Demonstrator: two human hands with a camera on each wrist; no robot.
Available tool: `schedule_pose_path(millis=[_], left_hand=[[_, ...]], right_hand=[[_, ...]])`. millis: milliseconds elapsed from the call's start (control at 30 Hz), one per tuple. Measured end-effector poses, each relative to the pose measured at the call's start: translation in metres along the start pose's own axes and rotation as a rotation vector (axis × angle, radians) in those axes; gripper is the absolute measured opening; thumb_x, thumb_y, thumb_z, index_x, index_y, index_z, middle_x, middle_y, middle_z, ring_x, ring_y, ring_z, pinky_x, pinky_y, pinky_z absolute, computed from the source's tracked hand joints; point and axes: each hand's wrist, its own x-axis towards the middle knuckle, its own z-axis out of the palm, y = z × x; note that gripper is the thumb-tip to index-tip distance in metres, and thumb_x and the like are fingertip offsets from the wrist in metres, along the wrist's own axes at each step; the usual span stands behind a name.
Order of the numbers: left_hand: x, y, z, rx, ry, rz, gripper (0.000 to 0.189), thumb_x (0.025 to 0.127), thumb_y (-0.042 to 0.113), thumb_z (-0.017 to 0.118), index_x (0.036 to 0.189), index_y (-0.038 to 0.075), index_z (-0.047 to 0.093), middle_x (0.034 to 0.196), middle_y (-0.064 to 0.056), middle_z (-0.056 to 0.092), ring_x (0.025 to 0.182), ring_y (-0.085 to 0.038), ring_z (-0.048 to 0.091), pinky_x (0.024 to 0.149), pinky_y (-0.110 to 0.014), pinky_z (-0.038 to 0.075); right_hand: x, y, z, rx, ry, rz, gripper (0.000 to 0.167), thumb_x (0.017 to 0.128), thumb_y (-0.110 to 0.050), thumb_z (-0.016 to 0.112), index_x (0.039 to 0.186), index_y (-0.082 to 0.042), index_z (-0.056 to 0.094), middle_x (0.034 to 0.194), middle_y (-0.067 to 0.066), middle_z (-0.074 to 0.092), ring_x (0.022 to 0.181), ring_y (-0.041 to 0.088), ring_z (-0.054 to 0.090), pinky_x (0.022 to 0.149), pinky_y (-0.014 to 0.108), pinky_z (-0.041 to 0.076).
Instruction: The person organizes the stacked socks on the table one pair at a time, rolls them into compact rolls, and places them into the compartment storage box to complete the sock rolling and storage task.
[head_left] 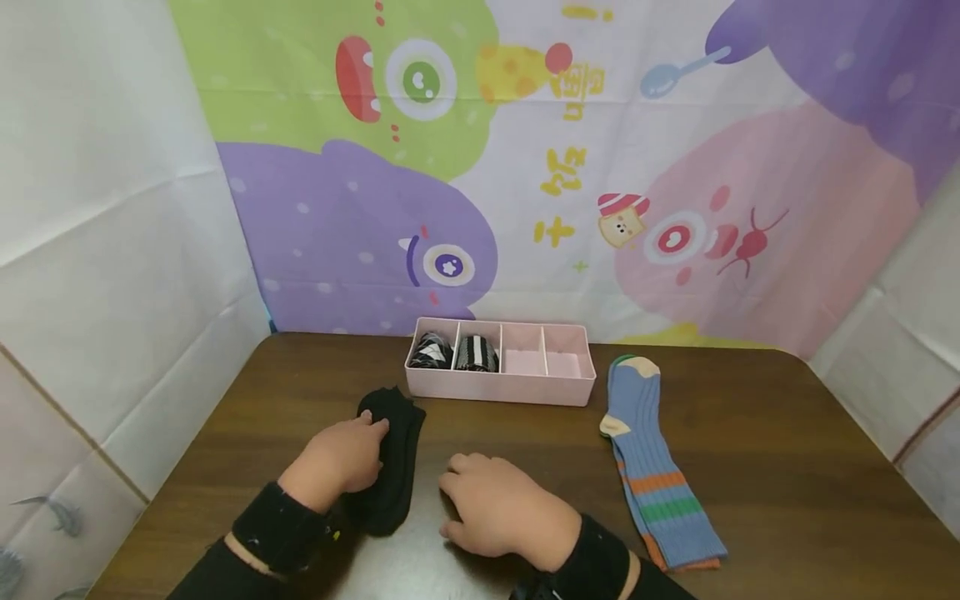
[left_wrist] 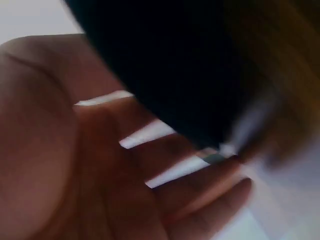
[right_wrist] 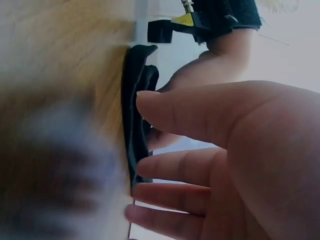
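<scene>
A pair of black socks (head_left: 397, 475) lies flat on the table, left of the middle. My left hand (head_left: 341, 458) rests on its left side, fingers fairly straight and the fingertips touching the fabric. Seen from the left wrist, the fingers (left_wrist: 195, 195) are spread beside a large dark shape that looks like the sock (left_wrist: 170, 65). My right hand (head_left: 510, 508) is just right of the socks, palm down with loosely bent fingers and nothing held. In the right wrist view, its thumb and fingers are apart, with the black socks (right_wrist: 131, 105) beyond them.
Behind the hands stands a pink divided box (head_left: 498, 387); its two left compartments hold a patterned rolled sock (head_left: 431, 351) and a striped rolled sock (head_left: 477, 354). Blue striped socks (head_left: 652, 467) lie at the right. A cartoon-printed cloth (head_left: 555, 275) hangs along the table's back edge.
</scene>
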Motion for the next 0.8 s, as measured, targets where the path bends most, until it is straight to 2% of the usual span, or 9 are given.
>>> schedule_pose_path(millis=[67, 167, 300, 433, 467, 567, 667, 700, 800], left_hand=[[-0.004, 0.014, 0.000, 0.015, -0.001, -0.030, 0.050, 0.097, 0.011, 0.069, 0.142, -0.004, 0.056, 0.147, -0.035, 0.047, 0.127, -0.048, 0.056, 0.099, -0.058, 0.048], [-0.008, 0.034, 0.001, 0.040, 0.029, -0.052, 0.045, 0.095, 0.014, 0.073, 0.135, -0.004, 0.062, 0.138, -0.033, 0.055, 0.116, -0.045, 0.063, 0.091, -0.057, 0.053], [-0.013, 0.056, 0.006, 0.077, 0.071, -0.036, 0.047, 0.090, 0.025, 0.080, 0.125, -0.004, 0.068, 0.125, -0.028, 0.064, 0.106, -0.041, 0.067, 0.085, -0.055, 0.056], [-0.019, 0.068, 0.013, 0.115, 0.084, -0.008, 0.055, 0.088, 0.034, 0.083, 0.128, 0.000, 0.068, 0.127, -0.026, 0.064, 0.108, -0.040, 0.067, 0.084, -0.053, 0.057], [-0.019, 0.070, 0.015, 0.124, 0.085, -0.002, 0.056, 0.088, 0.036, 0.082, 0.129, 0.001, 0.068, 0.128, -0.025, 0.064, 0.108, -0.040, 0.067, 0.084, -0.052, 0.057], [-0.020, 0.077, 0.019, 0.166, 0.081, 0.020, 0.059, 0.089, 0.041, 0.080, 0.134, 0.005, 0.067, 0.134, -0.023, 0.063, 0.113, -0.038, 0.066, 0.085, -0.050, 0.058], [-0.021, 0.085, 0.022, 0.212, 0.075, 0.037, 0.061, 0.090, 0.046, 0.077, 0.136, 0.008, 0.067, 0.136, -0.020, 0.063, 0.116, -0.037, 0.065, 0.086, -0.048, 0.058], [-0.023, 0.088, 0.023, 0.226, 0.072, 0.043, 0.061, 0.091, 0.046, 0.076, 0.137, 0.009, 0.066, 0.137, -0.019, 0.063, 0.117, -0.036, 0.065, 0.086, -0.048, 0.058], [-0.028, 0.095, 0.026, 0.252, 0.061, 0.070, 0.054, 0.094, 0.044, 0.073, 0.138, 0.013, 0.066, 0.138, -0.018, 0.062, 0.119, -0.035, 0.064, 0.087, -0.047, 0.057]], right_hand=[[0.000, -0.003, 0.001, -0.011, 0.010, -0.005, 0.061, 0.094, -0.048, 0.072, 0.144, -0.017, 0.060, 0.150, 0.000, 0.052, 0.138, 0.018, 0.048, 0.108, 0.046, 0.044], [-0.001, -0.006, 0.002, -0.029, 0.004, -0.031, 0.066, 0.093, -0.047, 0.073, 0.148, -0.016, 0.056, 0.157, -0.001, 0.045, 0.145, 0.017, 0.040, 0.111, 0.046, 0.040], [-0.005, -0.007, 0.005, -0.063, -0.036, -0.086, 0.064, 0.089, -0.045, 0.078, 0.143, -0.015, 0.062, 0.155, -0.002, 0.048, 0.145, 0.015, 0.041, 0.111, 0.042, 0.040], [-0.013, -0.009, 0.009, -0.096, -0.054, -0.102, 0.059, 0.082, -0.044, 0.085, 0.132, -0.016, 0.070, 0.149, -0.001, 0.053, 0.140, 0.017, 0.046, 0.109, 0.041, 0.042], [-0.016, -0.010, 0.009, -0.107, -0.053, -0.106, 0.057, 0.081, -0.044, 0.086, 0.129, -0.016, 0.072, 0.146, -0.001, 0.055, 0.138, 0.017, 0.048, 0.108, 0.040, 0.043], [-0.025, -0.012, 0.013, -0.142, -0.028, -0.154, 0.043, 0.081, -0.041, 0.087, 0.116, -0.019, 0.075, 0.123, -0.007, 0.064, 0.115, 0.011, 0.058, 0.096, 0.032, 0.048], [-0.029, -0.013, 0.021, -0.172, -0.008, -0.216, 0.031, 0.084, -0.040, 0.085, 0.107, -0.023, 0.075, 0.103, -0.012, 0.062, 0.093, 0.005, 0.057, 0.083, 0.026, 0.049], [-0.029, -0.013, 0.026, -0.179, -0.002, -0.234, 0.028, 0.085, -0.040, 0.084, 0.106, -0.023, 0.075, 0.099, -0.013, 0.061, 0.089, 0.004, 0.055, 0.080, 0.026, 0.049], [-0.027, -0.007, 0.043, -0.193, 0.016, -0.280, 0.023, 0.088, -0.036, 0.082, 0.106, -0.023, 0.074, 0.100, -0.013, 0.061, 0.087, 0.004, 0.055, 0.074, 0.029, 0.051]])
